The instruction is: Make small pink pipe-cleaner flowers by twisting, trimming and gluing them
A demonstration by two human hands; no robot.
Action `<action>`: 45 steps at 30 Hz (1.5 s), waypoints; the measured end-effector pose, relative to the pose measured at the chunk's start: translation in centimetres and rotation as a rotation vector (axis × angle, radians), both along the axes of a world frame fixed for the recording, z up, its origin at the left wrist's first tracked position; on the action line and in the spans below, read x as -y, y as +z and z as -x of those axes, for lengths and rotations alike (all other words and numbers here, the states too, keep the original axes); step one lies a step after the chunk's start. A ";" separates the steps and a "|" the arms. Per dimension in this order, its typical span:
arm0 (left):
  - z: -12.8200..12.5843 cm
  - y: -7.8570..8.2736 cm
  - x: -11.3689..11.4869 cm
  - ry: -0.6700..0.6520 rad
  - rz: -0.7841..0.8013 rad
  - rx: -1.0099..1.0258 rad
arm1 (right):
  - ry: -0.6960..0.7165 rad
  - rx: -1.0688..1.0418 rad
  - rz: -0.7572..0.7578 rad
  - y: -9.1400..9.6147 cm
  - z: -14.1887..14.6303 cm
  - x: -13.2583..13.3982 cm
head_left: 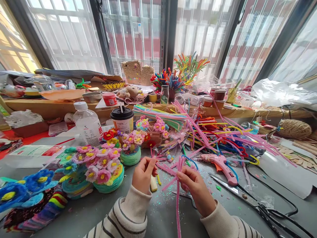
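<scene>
over the grey table: left hand and right hand, fingertips pinched shut on fuzzy pink pipe cleaners
handling: likely light, bendy, grippy; best held near the crossing

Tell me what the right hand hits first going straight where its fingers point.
The right hand would push into the pink pipe cleaners it pinches, then probably the left hand; depth is unclear.
</scene>
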State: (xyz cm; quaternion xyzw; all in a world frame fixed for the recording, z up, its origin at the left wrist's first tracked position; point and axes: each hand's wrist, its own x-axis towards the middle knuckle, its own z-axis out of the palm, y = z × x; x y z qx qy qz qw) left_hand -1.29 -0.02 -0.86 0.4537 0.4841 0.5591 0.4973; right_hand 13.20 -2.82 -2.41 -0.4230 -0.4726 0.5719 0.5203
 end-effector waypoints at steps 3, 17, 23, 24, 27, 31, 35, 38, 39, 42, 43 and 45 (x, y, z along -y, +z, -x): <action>0.1 0.1 -0.1 -0.022 -0.021 -0.058 | -0.055 -0.015 0.006 0.2 0.0 0.0; -1.0 0.2 0.6 -0.630 0.218 -0.192 | -0.017 0.114 -0.090 -0.1 -0.5 0.0; -1.0 0.2 0.6 -0.711 0.225 -0.180 | -0.079 0.137 -0.117 -0.3 -0.4 0.2; -1.0 0.1 0.6 -0.723 0.228 -0.178 | -0.086 0.126 -0.109 -0.3 -0.3 0.2; -0.9 0.0 0.5 -0.756 0.259 -0.182 | -0.097 0.083 -0.068 0.0 -0.2 0.5; -0.8 -0.1 0.3 -0.779 0.291 -0.183 | -0.082 0.043 -0.039 0.1 -0.2 0.6; -0.8 0.1 0.3 -0.738 0.252 -0.170 | -0.088 -0.050 0.016 0.0 -0.2 0.7; -0.9 0.3 0.3 -0.630 0.200 -0.144 | -0.098 -0.080 0.033 0.1 -0.1 0.8; -0.9 0.4 0.3 -0.579 0.185 -0.134 | -0.085 -0.076 0.034 0.1 0.0 0.8; -0.8 0.6 0.3 -0.463 0.144 -0.129 | -0.015 -0.021 0.018 0.3 0.0 0.9; -0.7 0.6 0.2 -0.450 0.132 -0.134 | 0.011 0.010 0.002 0.3 0.0 0.9; -0.7 0.6 0.2 -0.455 0.111 -0.161 | 0.056 0.088 -0.037 0.4 0.0 1.0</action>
